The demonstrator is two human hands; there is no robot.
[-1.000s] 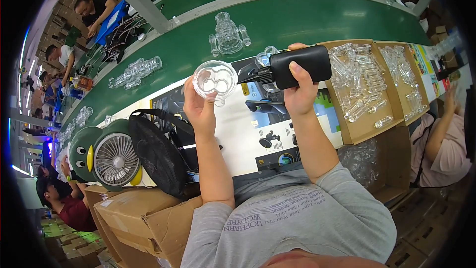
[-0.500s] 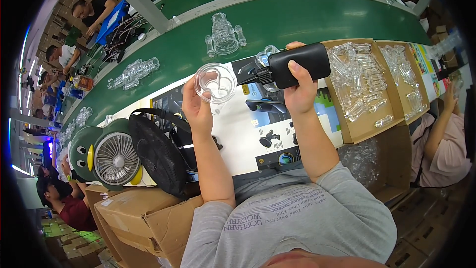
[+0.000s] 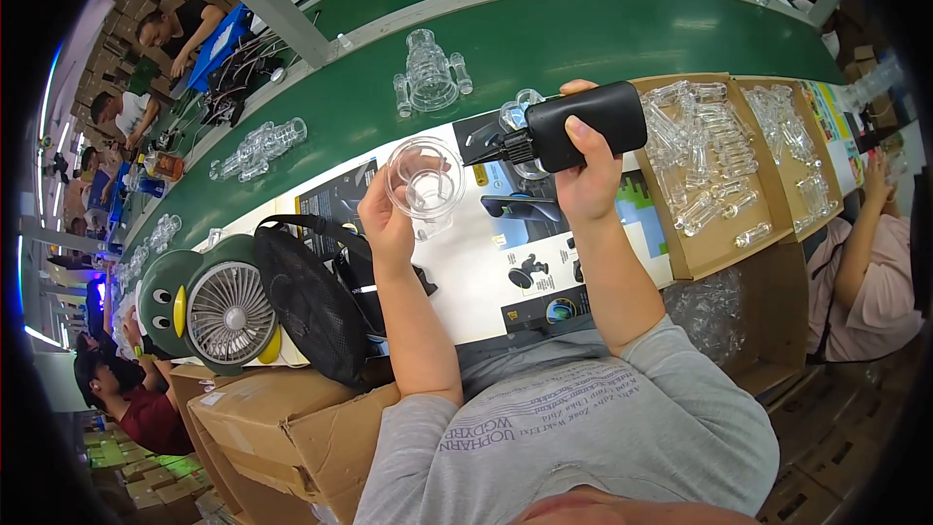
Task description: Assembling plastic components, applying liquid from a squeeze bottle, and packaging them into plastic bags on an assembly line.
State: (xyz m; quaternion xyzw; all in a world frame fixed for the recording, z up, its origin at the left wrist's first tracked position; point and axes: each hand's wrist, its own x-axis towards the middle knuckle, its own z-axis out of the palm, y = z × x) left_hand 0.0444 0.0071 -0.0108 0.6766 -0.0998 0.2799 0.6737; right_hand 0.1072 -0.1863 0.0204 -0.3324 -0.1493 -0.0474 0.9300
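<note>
The clear round piece is above the surface, gripped at its left side by the left hand. It looks light, stiff, smooth and probably fragile, so its outer wall seems the safer place to hold. The right hand grips the black bottle, its nozzle pointing left toward the piece; both forearms reach forward.

Glass piece partly behind black bottle

Count was one black nozzle bottle, one held clear vessel, one penguin fan, one mesh bag, two cardboard trays; clear tubes were too jumbled to count.
</note>
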